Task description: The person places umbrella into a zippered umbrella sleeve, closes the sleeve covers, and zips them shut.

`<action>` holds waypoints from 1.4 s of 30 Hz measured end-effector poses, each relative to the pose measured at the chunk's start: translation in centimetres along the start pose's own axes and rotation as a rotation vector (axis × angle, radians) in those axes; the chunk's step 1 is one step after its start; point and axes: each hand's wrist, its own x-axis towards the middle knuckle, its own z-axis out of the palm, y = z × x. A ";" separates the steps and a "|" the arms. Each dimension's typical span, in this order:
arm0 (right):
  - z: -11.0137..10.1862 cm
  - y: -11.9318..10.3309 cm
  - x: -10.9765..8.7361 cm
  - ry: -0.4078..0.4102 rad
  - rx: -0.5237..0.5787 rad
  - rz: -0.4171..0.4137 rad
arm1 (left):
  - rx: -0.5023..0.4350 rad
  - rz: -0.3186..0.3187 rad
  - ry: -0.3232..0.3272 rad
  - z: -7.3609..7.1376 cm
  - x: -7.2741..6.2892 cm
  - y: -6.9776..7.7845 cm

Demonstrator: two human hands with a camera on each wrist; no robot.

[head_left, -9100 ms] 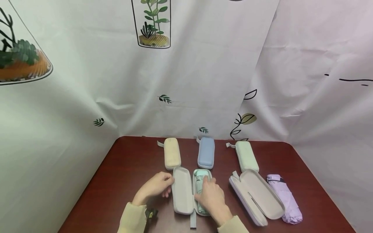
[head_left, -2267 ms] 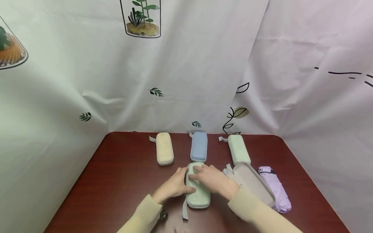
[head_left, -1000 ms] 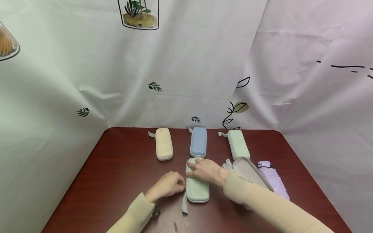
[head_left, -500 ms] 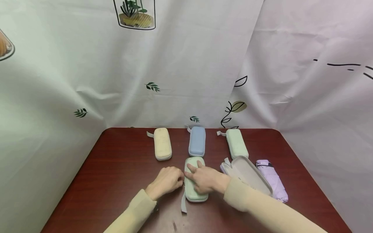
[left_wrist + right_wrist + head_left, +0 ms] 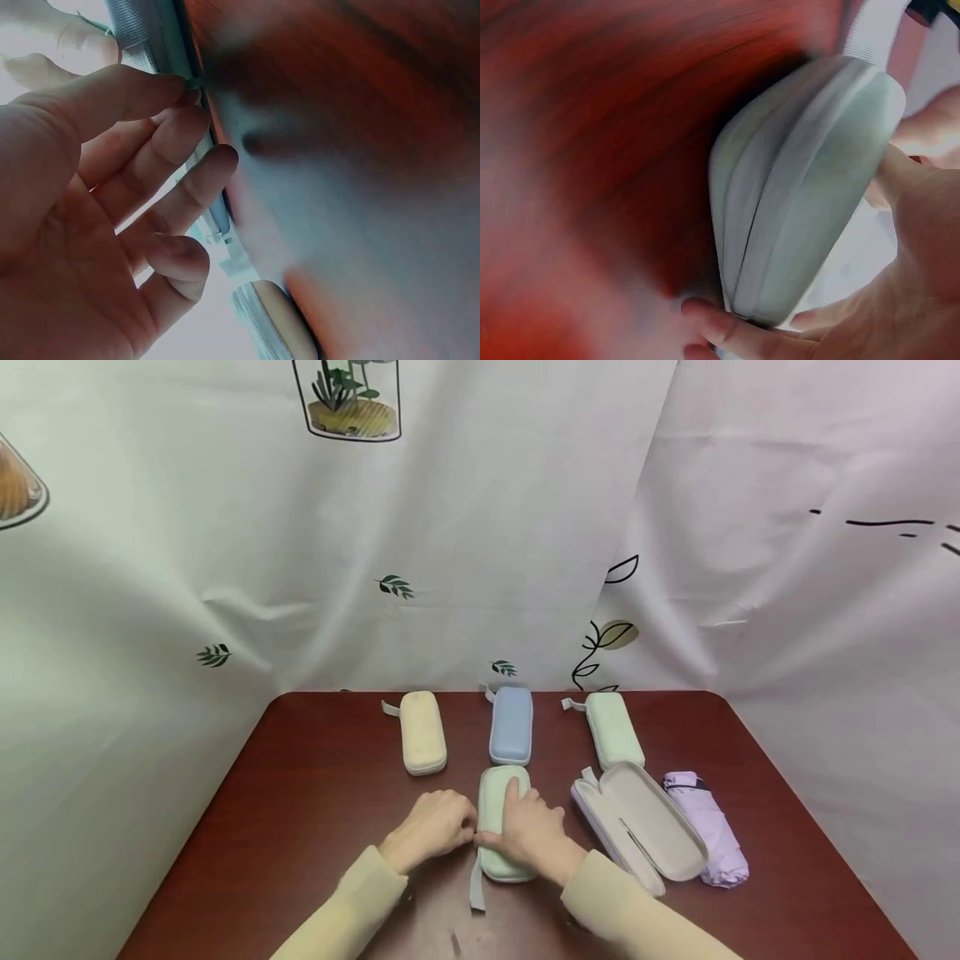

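Observation:
A pale green zippered umbrella case (image 5: 493, 802) lies closed at the table's middle, its grey strap (image 5: 477, 885) hanging toward me. My left hand (image 5: 431, 828) is at the case's left side. In the left wrist view, its thumb and forefinger pinch a small zipper pull (image 5: 193, 82) by the seam. My right hand (image 5: 531, 835) lies over the case and grips it, the thumb reaching across to the left edge. The right wrist view shows fingers (image 5: 739, 334) bent round one end of the case (image 5: 829, 184), with the zipper band along its side. The contents are hidden.
Behind stand a cream case (image 5: 422, 732), a blue case (image 5: 512, 725) and another green case (image 5: 613, 729) in a row. To the right, a lilac case (image 5: 660, 827) lies unfolded beside a folded lilac umbrella (image 5: 707, 828). The table (image 5: 315, 777) meets a fabric backdrop.
The green case, earlier unfolded with a folded green umbrella inside, is now closed. My left hand has come to its left edge; my right hand has turned, its thumb now at that edge.

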 end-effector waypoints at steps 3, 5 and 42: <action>0.0 -0.8 0.4 -0.070 0.000 0.026 | 0.045 0.025 0.027 -0.2 -0.1 -0.4; -0.2 -1.3 0.6 -0.089 -0.010 0.007 | 0.083 0.033 0.052 -0.3 -0.1 -0.7; -2.2 -0.2 1.9 -0.198 -0.005 -0.142 | 0.077 -0.137 0.141 -0.7 0.2 -3.5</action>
